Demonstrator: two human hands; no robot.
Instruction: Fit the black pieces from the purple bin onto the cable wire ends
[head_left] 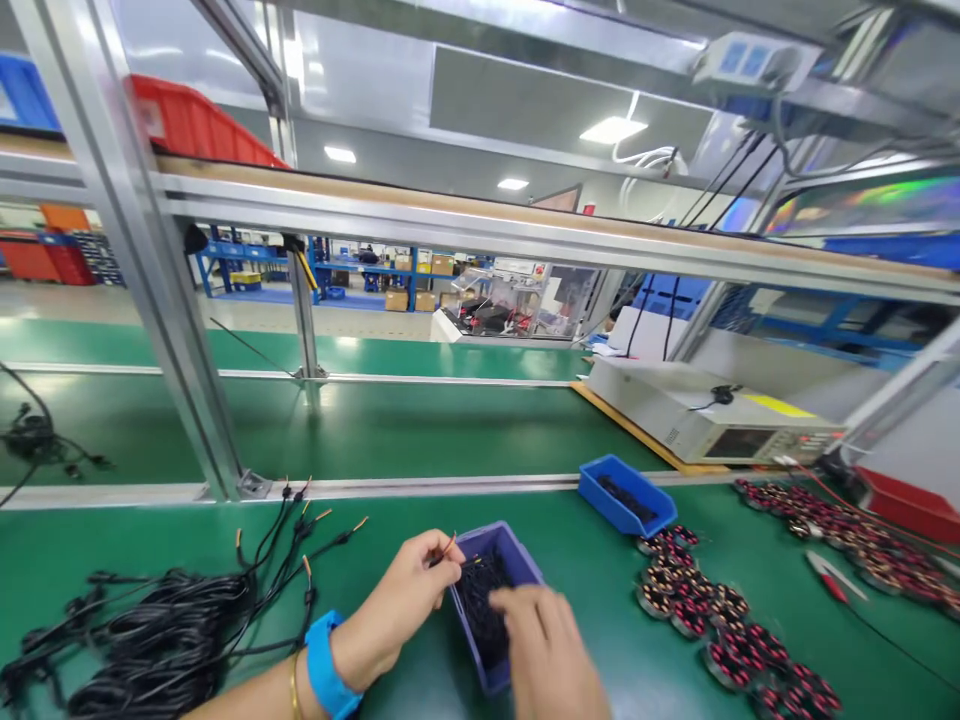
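My left hand (405, 595), with a blue band at the wrist, is closed in a pinch on a thin cable whose orange and dark wire ends (450, 546) stick out past the fingertips. Just right of it sits a purple bin (517, 552) with many small black pieces (487, 600) inside. Over the bin's right side is my right hand (551, 645), fingers curled and thumb side toward the black pieces; whatever lies between its fingertips is too small to name. A pile of black cables (172, 630) with bare orange ends spreads on the green bench to the left.
A blue bin (630, 495) of dark pieces stands behind, right of centre. Copper coils (697, 600) lie in rows on the right, near a red-handled tweezer-like tool (832, 580). A grey instrument (705, 410) and a red tray (907, 505) are farther back. A metal post (157, 250) rises at left.
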